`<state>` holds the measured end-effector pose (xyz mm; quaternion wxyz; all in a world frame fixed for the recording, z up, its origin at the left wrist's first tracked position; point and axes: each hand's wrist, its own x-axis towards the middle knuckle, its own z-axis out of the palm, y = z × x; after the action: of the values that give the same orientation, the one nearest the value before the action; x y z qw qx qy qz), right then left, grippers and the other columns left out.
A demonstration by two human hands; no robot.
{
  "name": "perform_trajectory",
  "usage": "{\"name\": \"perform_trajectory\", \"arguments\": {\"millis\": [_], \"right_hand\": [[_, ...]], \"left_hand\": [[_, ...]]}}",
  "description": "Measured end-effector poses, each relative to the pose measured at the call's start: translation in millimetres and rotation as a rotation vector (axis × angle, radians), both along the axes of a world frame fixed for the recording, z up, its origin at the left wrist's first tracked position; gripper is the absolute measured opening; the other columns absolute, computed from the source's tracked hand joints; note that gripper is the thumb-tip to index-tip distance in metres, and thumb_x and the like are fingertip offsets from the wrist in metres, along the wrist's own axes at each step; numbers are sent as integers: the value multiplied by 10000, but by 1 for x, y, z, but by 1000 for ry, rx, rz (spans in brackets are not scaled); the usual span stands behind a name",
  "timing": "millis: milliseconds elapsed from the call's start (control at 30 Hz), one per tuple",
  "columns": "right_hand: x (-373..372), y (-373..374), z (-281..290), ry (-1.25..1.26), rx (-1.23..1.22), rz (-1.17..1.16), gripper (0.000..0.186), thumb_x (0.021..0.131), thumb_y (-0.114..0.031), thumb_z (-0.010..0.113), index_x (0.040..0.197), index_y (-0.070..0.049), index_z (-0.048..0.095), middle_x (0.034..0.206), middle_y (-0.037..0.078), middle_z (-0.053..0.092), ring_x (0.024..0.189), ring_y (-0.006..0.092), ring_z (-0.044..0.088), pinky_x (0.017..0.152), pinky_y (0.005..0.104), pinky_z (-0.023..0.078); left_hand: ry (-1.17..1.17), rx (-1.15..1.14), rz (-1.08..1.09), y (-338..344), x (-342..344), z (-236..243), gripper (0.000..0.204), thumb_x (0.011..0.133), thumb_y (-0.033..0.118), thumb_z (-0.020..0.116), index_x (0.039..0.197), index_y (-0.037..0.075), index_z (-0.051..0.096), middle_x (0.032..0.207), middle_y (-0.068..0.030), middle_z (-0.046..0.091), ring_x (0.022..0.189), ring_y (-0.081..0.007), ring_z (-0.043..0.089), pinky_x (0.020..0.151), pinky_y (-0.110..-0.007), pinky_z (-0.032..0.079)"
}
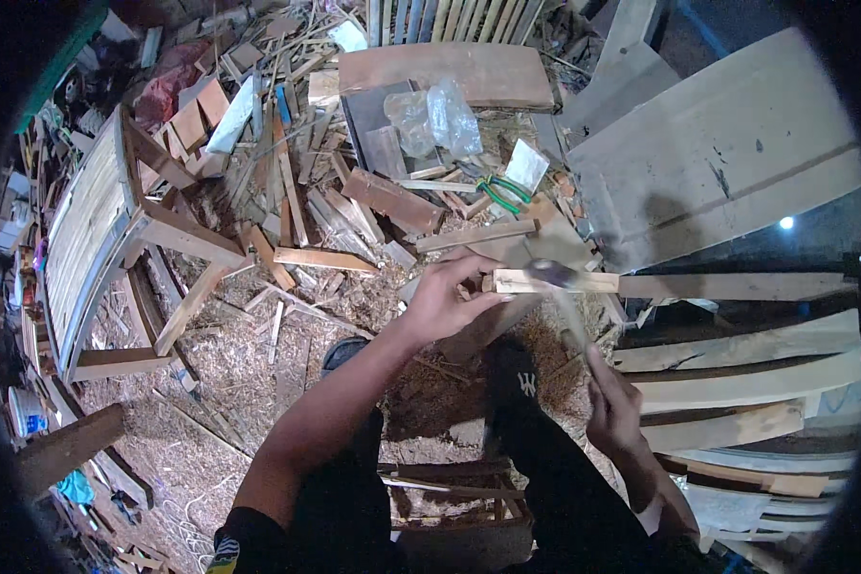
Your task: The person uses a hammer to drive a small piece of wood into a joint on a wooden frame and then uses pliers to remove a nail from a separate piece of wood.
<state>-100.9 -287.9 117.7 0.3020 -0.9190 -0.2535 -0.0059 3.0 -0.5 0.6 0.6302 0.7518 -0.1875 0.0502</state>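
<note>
My left hand [450, 298] is closed on the left end of a short pale wooden strip [521, 282], thumb in front and fingers behind. The strip lies level in front of me, its right end close to a longer wooden bar [737, 286]. Closed round the handle of a hammer [576, 320] is my right hand [614, 407]. The hammer's dark head is smeared by motion and appears over the middle of the strip; I cannot tell whether it touches. Whether a nail stands under the head is hidden.
Green-handled pliers [503, 194] lie beyond the strip, near clear plastic bags [435, 120] and wood offcuts [392, 199]. A round-topped wooden table [91, 253] rests on its side at left. Curved boards [746, 383] are stacked at right, below a large panel [717, 143]. Shavings cover the floor [201, 421].
</note>
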Motion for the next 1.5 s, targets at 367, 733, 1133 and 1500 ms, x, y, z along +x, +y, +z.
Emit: {"name": "perform_trajectory", "arguments": {"millis": [367,733,1133,1500], "right_hand": [[-12,-13,1,-247,219,44,588,891,111,508,1469,5,503,830,195,639,662,293,642,608,356,501],[5,-8,2,-38,6,64,535,917,105,511,1449,53,484,837,199,646,629,258,615,563,361,490],[-3,3,6,-170,90,26,466,889,116,508,1345,45,568,909,248,677,742,346,681,688,416,552],[7,4,11,66,-140,89,521,909,143,458,1421,66,516,871,228,658,693,343,641,648,374,536]], "left_hand": [[29,-48,-10,-6,0,3,368,836,192,835,1143,33,712,975,-120,703,833,-213,707,702,-325,585],[0,32,-20,-5,-1,0,372,837,204,834,1148,40,712,996,-111,707,887,-233,698,710,-327,583],[31,-37,-8,-4,9,2,371,847,205,821,1167,50,713,975,-119,707,811,-216,701,692,-324,586],[-36,9,-6,-3,0,0,339,847,177,815,1140,40,713,944,-108,698,787,-211,690,689,-333,579]]}}
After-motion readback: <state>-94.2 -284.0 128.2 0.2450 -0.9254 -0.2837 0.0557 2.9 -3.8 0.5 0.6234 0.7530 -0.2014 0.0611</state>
